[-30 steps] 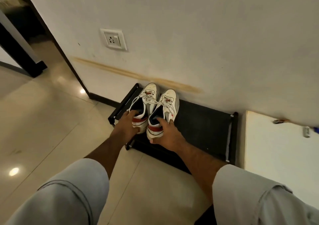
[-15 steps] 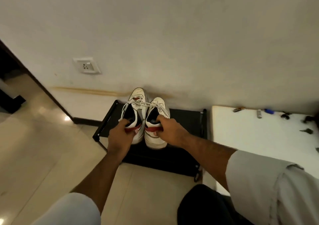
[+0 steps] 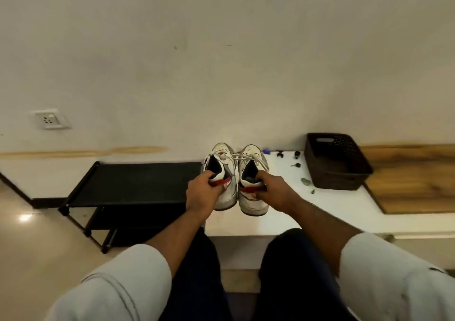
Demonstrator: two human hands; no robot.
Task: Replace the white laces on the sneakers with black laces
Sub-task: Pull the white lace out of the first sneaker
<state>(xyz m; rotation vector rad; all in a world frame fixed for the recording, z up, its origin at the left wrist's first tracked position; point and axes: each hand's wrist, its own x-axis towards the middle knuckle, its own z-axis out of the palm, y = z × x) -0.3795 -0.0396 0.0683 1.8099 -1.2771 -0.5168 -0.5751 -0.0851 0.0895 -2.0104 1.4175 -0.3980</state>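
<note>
Two sneakers (image 3: 237, 180), white laces (image 3: 246, 158) still threaded, held by the heels above the white table (image 3: 332, 207): left hand (image 3: 200, 194) and right hand (image 3: 274, 191) fingers clamped round heel collars, presumably for unlacing there.

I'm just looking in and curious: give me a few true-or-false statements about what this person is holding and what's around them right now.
1. Each hand holds one sneaker by its heel end. True: the left hand grips the left sneaker and the right hand grips the right sneaker.
2. The sneakers already have black laces. False: the laces are white.
3. A dark basket stands on the white surface. True.
4. The sneakers sit on the black shoe rack. False: they are over the white surface, right of the rack.
5. A wall socket is right of the basket. False: it is far left.
</note>
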